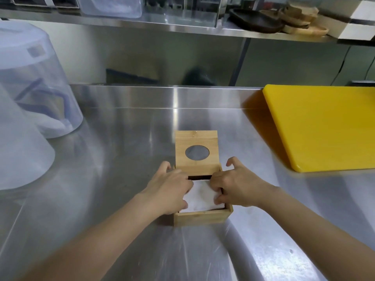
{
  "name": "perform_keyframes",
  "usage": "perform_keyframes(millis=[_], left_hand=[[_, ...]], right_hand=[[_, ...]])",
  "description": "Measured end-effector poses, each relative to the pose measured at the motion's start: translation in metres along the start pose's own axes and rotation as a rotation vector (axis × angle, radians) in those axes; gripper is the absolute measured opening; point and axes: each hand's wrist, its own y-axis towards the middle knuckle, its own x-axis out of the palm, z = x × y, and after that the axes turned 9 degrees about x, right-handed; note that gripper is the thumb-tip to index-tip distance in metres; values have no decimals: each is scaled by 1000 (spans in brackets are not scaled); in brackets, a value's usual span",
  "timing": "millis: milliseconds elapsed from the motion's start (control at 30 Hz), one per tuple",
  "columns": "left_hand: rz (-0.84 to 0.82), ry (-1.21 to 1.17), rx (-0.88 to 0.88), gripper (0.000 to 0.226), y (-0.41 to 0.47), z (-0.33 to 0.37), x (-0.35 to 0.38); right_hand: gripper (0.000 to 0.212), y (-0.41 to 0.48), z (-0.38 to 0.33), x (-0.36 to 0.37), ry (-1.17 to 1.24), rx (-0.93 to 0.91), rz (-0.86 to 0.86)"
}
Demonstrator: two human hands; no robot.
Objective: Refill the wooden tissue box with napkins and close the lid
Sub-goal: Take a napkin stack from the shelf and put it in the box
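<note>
Nearest on the steel counter [121, 138], the wooden tissue box [203, 217] stands open, and both hands press a white napkin stack [199, 196] into it. The left hand [170, 191] and right hand [235, 187] keep their fingers curled on the stack's side edges. Napkins are probably soft and light, so holding at the edges seems best. Behind, the hinged lid [196, 151], with an oval hole, stands upright. Farther right lies a yellow cutting board [324, 126].
</note>
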Motion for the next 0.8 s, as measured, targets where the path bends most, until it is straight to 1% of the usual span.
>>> perform_keyframes(millis=[100,133,200,267,367,400,500,567,633,700,800], left_hand=[[-92,137,-38,19,7,14,-9],[-111,160,-34,18,9,17,-12],[-120,183,-25,18,11,20,-16],[-85,195,-4,19,11,17,-19],[-2,130,55,16,13,11,-25],[-1,97,71,14,13,9,-26],[-88,27,83,13,11,9,-19],[-126,9,50,10,9,10,-13],[-131,19,16,15,8,11,-11],[-117,54,16,17,8,14,-13],[-79,62,-12,13,8,12,-9]], right_hand=[[16,7,-7,0,-198,-5,-21],[14,9,-11,0,-246,-16,-13],[18,13,-15,-1,-286,-29,-19],[20,15,-13,-6,-236,-31,-51],[27,17,-4,-12,-100,-57,-56],[30,18,-2,-12,-105,-66,-45],[36,17,-6,-7,-220,-70,-39],[34,18,-10,0,-275,-66,-46],[32,19,-11,2,-277,-58,-47],[29,17,-12,1,-272,-56,-45],[20,15,-11,2,-226,-44,-6]])
